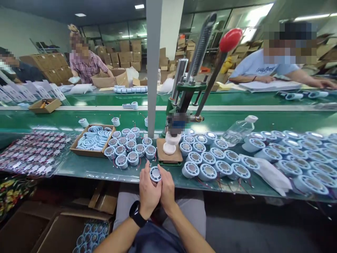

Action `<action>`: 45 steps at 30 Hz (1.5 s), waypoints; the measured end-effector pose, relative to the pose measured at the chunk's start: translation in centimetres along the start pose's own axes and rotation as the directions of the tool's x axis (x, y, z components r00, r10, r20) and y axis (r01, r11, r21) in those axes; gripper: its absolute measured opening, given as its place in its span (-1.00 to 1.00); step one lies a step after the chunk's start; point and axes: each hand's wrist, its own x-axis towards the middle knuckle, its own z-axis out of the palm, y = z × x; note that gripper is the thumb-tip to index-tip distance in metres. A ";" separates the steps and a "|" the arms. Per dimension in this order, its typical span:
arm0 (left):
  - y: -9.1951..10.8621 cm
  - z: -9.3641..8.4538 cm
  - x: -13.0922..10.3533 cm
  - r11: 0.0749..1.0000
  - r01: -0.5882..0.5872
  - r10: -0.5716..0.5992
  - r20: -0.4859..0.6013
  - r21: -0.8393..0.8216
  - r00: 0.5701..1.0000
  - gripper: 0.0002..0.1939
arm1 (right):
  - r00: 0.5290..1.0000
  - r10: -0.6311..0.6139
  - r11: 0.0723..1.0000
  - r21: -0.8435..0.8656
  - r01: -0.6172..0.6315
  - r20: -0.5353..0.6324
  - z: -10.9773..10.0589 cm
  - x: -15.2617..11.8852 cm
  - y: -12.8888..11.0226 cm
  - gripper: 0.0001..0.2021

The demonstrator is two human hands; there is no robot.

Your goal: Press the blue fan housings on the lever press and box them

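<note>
Head view: both hands' fingers (144, 177) curl around one blue-rimmed part (155, 174).

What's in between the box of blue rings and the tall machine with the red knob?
A bunch of round blue parts with silvery middles, some with thin wires, and a grey pole close to the machine. The head view shows that.

A clear bottle (238, 131) with a white cap and a crumpled white cloth (272, 175) are on the table (79, 165). Beyond, a plaid-shirted person (85, 65) is beside an open carton (110, 80); another person (259, 66) touches white sheets (279, 86). Stacked boxes (129, 54) fill the background.
</note>
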 end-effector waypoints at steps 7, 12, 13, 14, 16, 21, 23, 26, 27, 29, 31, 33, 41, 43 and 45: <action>-1.8 1.1 -0.8 0.992 0.060 -0.042 0.153 -0.113 0.987 -0.43 | 0.883 -0.082 0.995 -0.010 0.097 0.462 -3.8 1.0 1.2 -0.26; -1.8 0.6 -0.2 0.943 0.215 -0.162 0.216 -0.253 0.963 -0.36 | 0.897 -0.277 0.941 -0.091 0.325 0.345 -13.0 10.5 -1.6 -0.26; -1.3 0.3 0.3 0.933 0.232 -0.171 0.228 -0.275 0.958 -0.36 | 0.919 -0.347 0.916 -0.142 0.374 0.186 -15.3 13.7 -2.9 -0.36; -0.7 0.0 0.9 0.925 0.239 -0.170 0.243 -0.294 0.955 -0.37 | 0.913 -0.406 0.892 -0.197 0.407 0.049 -17.6 17.2 -4.2 -0.43; 1.0 -0.5 2.8 0.913 0.232 -0.141 0.275 -0.336 0.951 -0.37 | 0.866 -0.485 0.854 -0.284 0.437 -0.126 -21.2 24.4 -6.5 -0.48; 3.9 0.2 10.1 0.881 0.191 -0.078 0.265 -0.434 0.961 -0.41 | 0.872 -0.420 0.897 -0.262 0.357 -0.252 -22.2 37.3 -7.5 -0.75; 4.1 1.1 12.5 0.854 0.200 -0.063 0.286 -0.480 0.956 -0.45 | 0.894 -0.342 0.934 -0.209 0.289 -0.289 -21.0 38.9 -6.9 -0.74; 4.4 2.9 14.6 0.828 0.222 -0.037 0.345 -0.515 0.938 -0.47 | 0.884 -0.306 0.951 -0.165 0.262 -0.355 -20.0 38.8 -6.5 -0.76; 4.6 3.5 14.9 0.824 0.223 -0.023 0.362 -0.521 0.932 -0.47 | 0.883 -0.308 0.951 -0.147 0.272 -0.355 -20.1 38.6 -6.5 -0.77; 4.9 4.6 15.2 0.814 0.228 0.004 0.396 -0.535 0.918 -0.49 | 0.900 -0.288 0.957 -0.076 0.279 -0.328 -20.4 38.6 -6.7 -0.78; 5.0 5.3 15.5 0.802 0.236 0.024 0.424 -0.548 0.905 -0.50 | 0.936 -0.219 0.970 0.039 0.238 -0.274 -20.6 39.0 -6.8 -0.77; 4.8 5.5 15.7 0.795 0.242 0.035 0.441 -0.556 0.897 -0.48 | 0.967 -0.138 0.975 0.145 0.171 -0.214 -20.7 39.5 -7.1 -0.75; 2.9 6.0 15.7 0.773 0.271 0.058 0.488 -0.574 0.871 -0.24 | 0.964 -0.126 0.967 0.188 0.172 -0.235 -22.4 34.0 -8.8 -0.81; 2.5 6.4 15.3 0.781 0.255 0.041 0.454 -0.570 0.890 -0.07 | 0.961 -0.208 0.960 0.150 0.236 -0.182 -22.9 31.7 -9.0 -0.82; 2.1 6.8 14.9 0.805 0.231 0.017 0.411 -0.546 0.911 0.02 | 0.962 -0.253 0.958 0.111 0.263 -0.102 -23.1 30.0 -8.7 -0.81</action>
